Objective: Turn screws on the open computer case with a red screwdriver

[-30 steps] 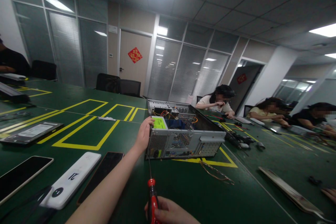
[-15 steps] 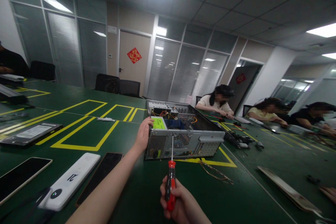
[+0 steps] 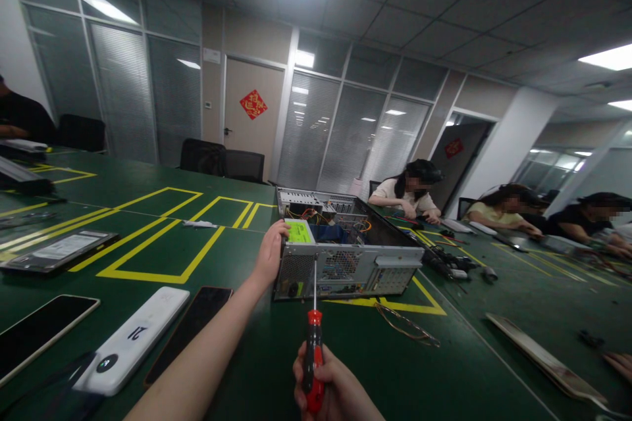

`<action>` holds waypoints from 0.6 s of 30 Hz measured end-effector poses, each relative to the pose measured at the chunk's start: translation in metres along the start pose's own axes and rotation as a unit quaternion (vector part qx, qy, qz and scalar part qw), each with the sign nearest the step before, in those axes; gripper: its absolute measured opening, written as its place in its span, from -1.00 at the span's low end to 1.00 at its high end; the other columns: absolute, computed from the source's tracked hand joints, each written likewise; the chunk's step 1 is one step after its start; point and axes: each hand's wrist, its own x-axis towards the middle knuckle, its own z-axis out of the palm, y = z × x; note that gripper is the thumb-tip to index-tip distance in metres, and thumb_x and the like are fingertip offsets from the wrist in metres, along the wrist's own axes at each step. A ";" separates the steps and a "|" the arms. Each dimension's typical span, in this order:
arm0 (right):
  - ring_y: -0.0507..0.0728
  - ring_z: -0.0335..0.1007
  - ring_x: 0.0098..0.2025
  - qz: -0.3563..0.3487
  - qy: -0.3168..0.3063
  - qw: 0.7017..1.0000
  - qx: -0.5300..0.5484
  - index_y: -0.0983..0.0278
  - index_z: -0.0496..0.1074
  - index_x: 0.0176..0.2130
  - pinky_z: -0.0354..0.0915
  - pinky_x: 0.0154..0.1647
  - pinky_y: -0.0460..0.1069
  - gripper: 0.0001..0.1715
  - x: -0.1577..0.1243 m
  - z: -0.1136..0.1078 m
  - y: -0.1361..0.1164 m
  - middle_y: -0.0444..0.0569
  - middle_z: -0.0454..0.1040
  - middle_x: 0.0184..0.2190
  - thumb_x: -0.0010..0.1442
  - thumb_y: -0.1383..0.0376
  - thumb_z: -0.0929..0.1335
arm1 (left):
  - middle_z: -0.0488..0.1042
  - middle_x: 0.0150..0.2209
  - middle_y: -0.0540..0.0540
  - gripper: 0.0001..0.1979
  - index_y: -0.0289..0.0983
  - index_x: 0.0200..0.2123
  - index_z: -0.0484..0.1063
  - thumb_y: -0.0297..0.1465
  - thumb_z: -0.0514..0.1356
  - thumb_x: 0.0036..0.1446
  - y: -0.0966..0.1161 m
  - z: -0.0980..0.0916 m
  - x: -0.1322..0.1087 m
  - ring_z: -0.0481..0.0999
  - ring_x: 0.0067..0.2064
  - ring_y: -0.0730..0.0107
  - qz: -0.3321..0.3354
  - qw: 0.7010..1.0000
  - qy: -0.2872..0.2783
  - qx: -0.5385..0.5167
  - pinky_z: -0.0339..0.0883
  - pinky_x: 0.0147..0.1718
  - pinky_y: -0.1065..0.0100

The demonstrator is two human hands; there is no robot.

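Note:
An open desktop computer case lies on its side on the green table, rear panel facing me, with a green-labelled power supply and coloured wires inside. My left hand grips the case's upper left rear corner, fingers curled over the edge. My right hand is closed around a red-and-black screwdriver. Its thin shaft points up at the rear panel, the tip near the panel's top edge beside the power supply grille.
Two dark phones and a white power bank lie at my left. A flat drive rests farther left. A wire loop lies by the case, a metal panel at right. Several people sit working at the far right.
My right hand rose into view with the screwdriver and moved right. Its tip went from the panel's lower left edge up to the top of the rear panel. The left hand stayed put.

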 end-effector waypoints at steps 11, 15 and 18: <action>-0.02 0.30 -0.56 0.008 0.028 1.000 0.002 0.24 0.26 -0.25 -0.02 -0.66 -0.13 -0.64 -0.005 0.010 -0.010 -0.16 0.39 -0.44 -0.13 0.27 0.34 | 0.43 -0.11 -0.18 -0.57 -0.24 -0.33 0.31 -0.11 -0.21 0.28 0.000 0.001 0.001 0.32 0.13 0.22 0.003 1.000 0.007 -0.004 0.14 0.17 0.10; -0.06 0.23 -0.62 0.018 0.049 0.999 -0.005 0.20 0.23 -0.22 -0.15 -0.67 -0.15 -0.59 -0.008 0.011 -0.015 -0.20 0.38 -0.48 -0.11 0.19 0.37 | 0.43 -0.10 -0.17 -0.58 -0.23 -0.33 0.31 -0.12 -0.20 0.28 0.000 0.000 0.001 0.31 0.13 0.22 0.001 1.000 0.006 -0.006 0.15 0.16 0.10; -0.11 0.14 -0.68 0.018 0.093 0.995 -0.023 0.17 0.20 -0.23 -0.22 -0.69 -0.17 -0.60 -0.013 0.012 -0.020 -0.23 0.41 -0.45 -0.02 0.11 0.39 | 0.44 -0.11 -0.17 -0.58 -0.23 -0.33 0.32 -0.12 -0.20 0.28 0.000 0.000 0.001 0.31 0.13 0.22 0.003 1.000 0.008 -0.005 0.16 0.16 0.10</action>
